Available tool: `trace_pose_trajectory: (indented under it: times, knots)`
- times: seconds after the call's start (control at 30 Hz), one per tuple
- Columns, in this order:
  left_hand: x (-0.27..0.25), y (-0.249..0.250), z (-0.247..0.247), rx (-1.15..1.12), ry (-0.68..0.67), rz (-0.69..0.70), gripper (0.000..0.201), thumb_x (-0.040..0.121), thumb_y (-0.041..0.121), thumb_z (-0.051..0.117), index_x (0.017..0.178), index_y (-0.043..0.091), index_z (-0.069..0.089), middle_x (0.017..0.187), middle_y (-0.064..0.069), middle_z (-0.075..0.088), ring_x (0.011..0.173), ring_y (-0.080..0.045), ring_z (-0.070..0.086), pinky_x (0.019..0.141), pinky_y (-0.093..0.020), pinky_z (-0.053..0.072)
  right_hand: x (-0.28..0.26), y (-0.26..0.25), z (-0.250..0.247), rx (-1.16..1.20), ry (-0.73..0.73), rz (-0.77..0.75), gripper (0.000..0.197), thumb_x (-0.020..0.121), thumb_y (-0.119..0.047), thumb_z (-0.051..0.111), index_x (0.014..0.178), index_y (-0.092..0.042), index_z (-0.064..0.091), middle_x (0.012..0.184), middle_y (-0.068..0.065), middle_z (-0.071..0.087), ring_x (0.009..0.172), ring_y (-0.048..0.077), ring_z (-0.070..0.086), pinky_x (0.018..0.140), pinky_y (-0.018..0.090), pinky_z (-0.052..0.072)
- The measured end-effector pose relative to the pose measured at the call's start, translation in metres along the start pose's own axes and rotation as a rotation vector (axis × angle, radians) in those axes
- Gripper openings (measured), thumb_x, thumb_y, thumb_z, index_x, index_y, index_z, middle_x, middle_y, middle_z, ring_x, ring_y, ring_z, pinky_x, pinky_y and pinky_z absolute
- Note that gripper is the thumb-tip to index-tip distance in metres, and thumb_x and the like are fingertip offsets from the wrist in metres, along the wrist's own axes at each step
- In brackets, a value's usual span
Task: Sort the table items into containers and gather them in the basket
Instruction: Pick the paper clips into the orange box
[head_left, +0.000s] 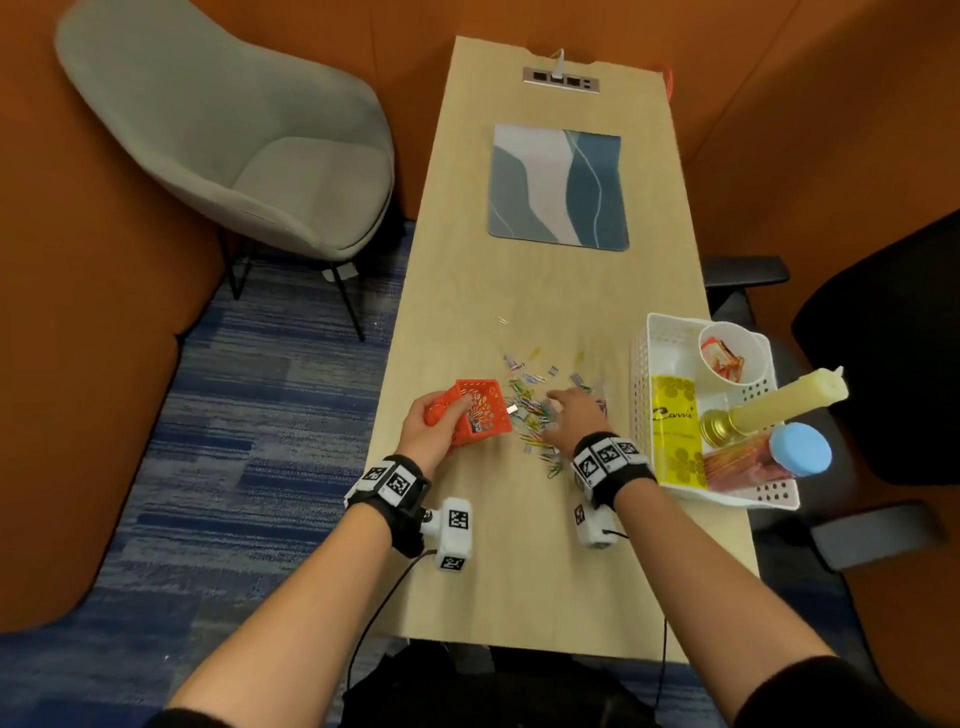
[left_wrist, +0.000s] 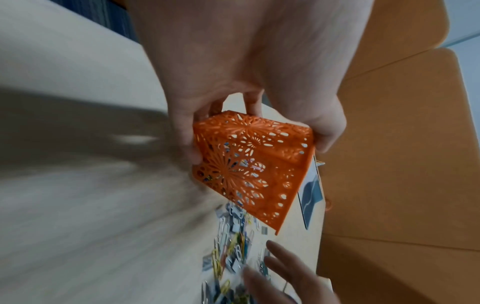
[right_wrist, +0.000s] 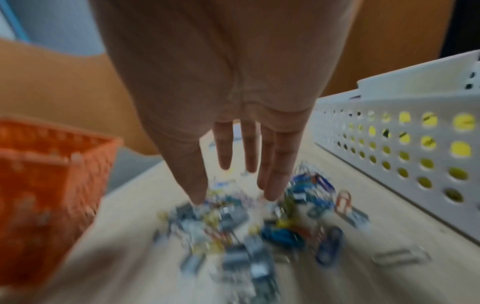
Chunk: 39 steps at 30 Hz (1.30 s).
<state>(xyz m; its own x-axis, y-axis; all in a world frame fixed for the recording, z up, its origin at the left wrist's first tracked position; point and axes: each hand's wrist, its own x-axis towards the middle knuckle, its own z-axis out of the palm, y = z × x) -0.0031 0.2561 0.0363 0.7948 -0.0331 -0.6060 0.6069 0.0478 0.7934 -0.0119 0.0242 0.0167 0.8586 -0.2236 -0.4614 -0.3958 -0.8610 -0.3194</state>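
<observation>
Head view: left hand (head_left: 434, 423) wrapped around orange lattice container (head_left: 475, 410), tipped on its side, mouth aimed toward 3 o'clock at the paper-clip pile (head_left: 535, 410), long axis running 9 to 3. Right hand (head_left: 571, 415) flat over the pile, fingers straight and spread, holding nothing. White basket (head_left: 641, 395) at 3 o'clock of the pile, hard against the table's right edge, carrying a paper cup (head_left: 730, 351), yellow packet (head_left: 675, 431), candle in brass holder (head_left: 779, 405) and blue-lidded jar (head_left: 784, 457).

Left wrist view: thumb and fingers (left_wrist: 185, 131) clamped on opposite walls of the container (left_wrist: 249, 164), clips visible through the lattice, more clips (left_wrist: 233, 242) strewn below the mouth; blurred.

Right wrist view: fingertips (right_wrist: 272, 185) just above or on the clips (right_wrist: 246, 226), cannot tell which; basket wall (right_wrist: 389, 160) close at 2 o'clock, container (right_wrist: 46, 195) at 9 o'clock.

Bare table (head_left: 519, 291) open toward 12 o'clock as far as the blue-grey mat (head_left: 558, 187); table's left edge right under the left hand.
</observation>
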Motion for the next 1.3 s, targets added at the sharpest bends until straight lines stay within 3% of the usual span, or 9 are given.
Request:
trace_pose_trajectory:
  times: [0.07,0.23,0.37,0.53,0.67,0.8,0.9,1.1,1.3]
  knots:
    - [-0.001,-0.002,-0.006,-0.023,0.034,-0.018,0.048,0.085,0.036,0.078,0.126,0.022,0.057,0.119,-0.003,0.066,0.106,-0.018,0.066,0.089,-0.032,0.056,0.005,0.000,0.016,-0.120,0.000,-0.044,0.073,0.082,-0.021,0.074,0.147,-0.020,0.039,0.152,0.010,0.032,0.137,0.030,0.039,0.110,0.042,0.041]
    - [0.004,-0.001,-0.011,-0.024,0.068,-0.016,0.047,0.086,0.034,0.078,0.126,0.020,0.056,0.118,-0.003,0.066,0.106,-0.018,0.066,0.087,-0.029,0.056,0.012,-0.006,0.023,-0.227,0.126,-0.147,0.038,0.090,-0.002,0.055,0.126,-0.013,0.062,0.121,0.011,0.051,0.104,0.031,0.059,0.090,0.040,0.053]
    - [0.009,0.000,-0.004,-0.019,0.076,-0.011,0.047,0.086,0.036,0.077,0.125,0.021,0.057,0.115,-0.001,0.066,0.102,-0.016,0.066,0.091,-0.034,0.056,0.016,-0.004,0.007,-0.172,0.085,-0.141,0.022,0.090,-0.006,0.063,0.110,-0.007,0.073,0.113,0.012,0.061,0.105,0.030,0.061,0.093,0.034,0.049]
    - [0.017,0.003,0.012,0.016,0.023,-0.007,0.048,0.083,0.040,0.079,0.122,0.025,0.057,0.118,-0.002,0.065,0.106,-0.017,0.065,0.095,-0.037,0.055,0.006,0.002,-0.034,0.291,0.115,0.041,0.010,0.083,-0.009,0.075,0.091,-0.006,0.078,0.089,0.006,0.074,0.081,0.017,0.067,0.082,0.025,0.055]
    - [0.022,0.007,0.033,0.049,-0.035,0.005,0.052,0.083,0.041,0.078,0.127,0.022,0.057,0.117,0.000,0.063,0.101,-0.013,0.063,0.083,-0.028,0.055,-0.015,-0.020,-0.075,0.653,0.072,-0.094,0.011,0.081,-0.004,0.077,0.092,-0.002,0.076,0.084,0.012,0.074,0.072,0.021,0.070,0.068,0.020,0.059]
    - [0.025,0.012,0.049,0.058,-0.093,-0.055,0.049,0.085,0.042,0.077,0.126,0.023,0.058,0.120,-0.006,0.065,0.101,-0.018,0.066,0.087,-0.040,0.060,-0.008,-0.031,-0.090,0.461,0.010,-0.248,0.024,0.079,-0.023,0.081,0.101,-0.019,0.074,0.086,-0.001,0.074,0.079,0.013,0.070,0.074,0.024,0.058]
    - [0.029,0.014,0.047,0.055,-0.100,-0.066,0.049,0.085,0.040,0.077,0.128,0.023,0.058,0.121,-0.007,0.065,0.101,-0.018,0.066,0.079,-0.033,0.059,0.013,-0.010,-0.087,0.306,0.223,-0.080,0.022,0.078,-0.018,0.076,0.100,-0.022,0.073,0.087,-0.001,0.072,0.082,0.017,0.068,0.083,0.033,0.057]
    - [0.037,0.017,0.036,0.021,-0.059,-0.064,0.047,0.088,0.035,0.075,0.129,0.020,0.058,0.122,-0.008,0.066,0.100,-0.018,0.066,0.073,-0.029,0.056,0.017,0.031,-0.029,-0.139,-0.098,0.248,0.079,0.076,-0.046,0.078,0.142,-0.021,0.042,0.136,0.013,0.042,0.121,0.034,0.053,0.097,0.042,0.049]
    - [0.039,0.012,0.034,-0.005,-0.051,-0.088,0.050,0.087,0.035,0.076,0.130,0.020,0.057,0.123,-0.010,0.065,0.101,-0.020,0.067,0.074,-0.030,0.058,0.009,0.023,0.001,-0.107,0.076,-0.011,0.039,0.085,-0.026,0.071,0.121,-0.017,0.060,0.119,0.010,0.046,0.100,0.029,0.059,0.092,0.038,0.052]
